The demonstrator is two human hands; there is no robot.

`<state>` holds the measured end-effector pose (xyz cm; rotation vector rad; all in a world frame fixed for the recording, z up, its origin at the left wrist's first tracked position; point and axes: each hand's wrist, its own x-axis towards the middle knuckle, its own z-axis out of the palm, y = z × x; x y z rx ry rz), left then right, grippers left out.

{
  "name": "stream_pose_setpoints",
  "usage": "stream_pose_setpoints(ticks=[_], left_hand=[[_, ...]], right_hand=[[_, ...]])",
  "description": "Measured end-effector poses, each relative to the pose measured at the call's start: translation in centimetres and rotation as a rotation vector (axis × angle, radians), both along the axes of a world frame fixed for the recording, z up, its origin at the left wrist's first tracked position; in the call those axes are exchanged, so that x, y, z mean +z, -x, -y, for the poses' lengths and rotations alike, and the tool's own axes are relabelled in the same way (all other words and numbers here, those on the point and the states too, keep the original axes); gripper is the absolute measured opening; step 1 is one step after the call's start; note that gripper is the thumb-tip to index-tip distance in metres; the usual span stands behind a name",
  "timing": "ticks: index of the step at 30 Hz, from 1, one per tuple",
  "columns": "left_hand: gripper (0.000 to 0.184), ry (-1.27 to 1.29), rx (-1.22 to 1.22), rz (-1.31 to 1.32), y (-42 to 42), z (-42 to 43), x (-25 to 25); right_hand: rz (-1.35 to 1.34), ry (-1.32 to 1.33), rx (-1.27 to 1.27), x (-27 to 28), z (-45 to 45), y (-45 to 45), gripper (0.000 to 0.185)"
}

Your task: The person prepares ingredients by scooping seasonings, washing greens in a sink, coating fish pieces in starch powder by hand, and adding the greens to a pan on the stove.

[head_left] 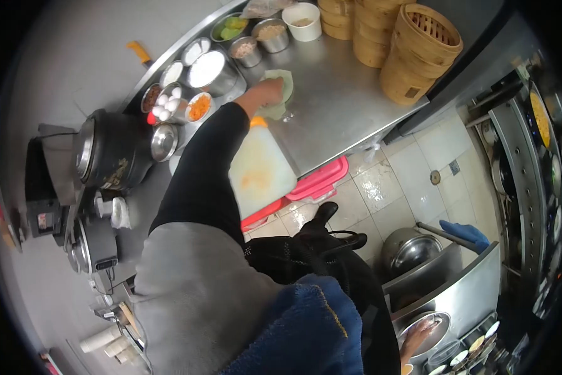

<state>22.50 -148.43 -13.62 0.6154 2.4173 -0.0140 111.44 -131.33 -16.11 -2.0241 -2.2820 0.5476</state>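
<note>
My left hand (270, 92), at the end of a black sleeve, is over a pale green cloth-like sheet (276, 111) on the steel counter (331, 106). Its fingers look curled onto the sheet, partly hidden by the back of the hand. Beside my forearm lies a stained white cutting board (262, 172). Metal containers hold white eggs (166, 104) and shredded orange food (200, 107). Nearer my hand are small metal cups of chopped food (245, 52) and a white tub (302, 22). My right hand cannot be made out.
Bamboo steamers (418, 53) stack at the counter's far end. Pink-red lidded boxes (318, 180) sit below its edge. A black cooker (112, 150) stands left. At lower right, another hand (418, 337), apparently a co-worker's, is over a metal bowl (442, 327).
</note>
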Motion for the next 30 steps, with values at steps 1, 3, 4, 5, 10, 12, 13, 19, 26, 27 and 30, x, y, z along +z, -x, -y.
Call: stream_pose_setpoints(ticks=[1,3,4,5,10,12,13,19,26,27,30], left_hand=[[0.067,-0.041,-0.070,0.003,-0.6,-0.7,-0.7],[0.064,-0.126,-0.189,0.060,-4.2,-1.7,-2.6],[0.061,-0.175,-0.244,0.106,-6.5,-1.8,-3.8],[0.057,-0.284,-0.265,0.053,-10.0,-1.4,-3.3],[0.048,-0.876,-0.404,-0.058,-11.4,-5.0,-5.3],[0.049,-0.892,-0.456,-0.273,-5.3,-7.8,-7.4],[0.047,-0.868,-0.431,-0.342,-1.5,-8.4,-8.3],[0.044,-0.429,-0.470,-0.630,1.9,-8.5,-2.8],[0.024,-1.271,-0.805,0.344,-28.7,-25.0,7.0],[0.020,-1.209,-0.858,0.519,-32.3,-27.1,6.4],[0.021,-1.038,-1.101,0.782,-42.2,-32.1,6.7]], right_hand=[[-0.201,0.127,-0.115,-0.1,0.1,-0.1,0.074],[-0.328,0.285,-0.317,0.0,0.2,-0.8,0.075],[-0.329,0.273,-0.331,0.2,0.3,-0.2,0.075],[-0.310,0.269,-0.299,0.6,0.3,0.6,0.074],[0.011,0.026,0.027,-5.1,1.3,-5.4,0.057],[-0.022,-0.079,-0.202,-2.4,2.9,-2.3,0.062],[-0.110,-0.066,-0.259,-0.5,2.1,0.8,0.068],[-0.098,-0.069,-0.471,0.8,-0.3,5.1,0.081],[0.121,-0.275,-0.403,-4.3,-8.3,3.7,0.051],[0.113,-0.285,-0.414,-4.9,-9.6,3.3,0.051],[-0.103,-0.274,-0.613,-1.9,-14.9,4.5,0.045]])
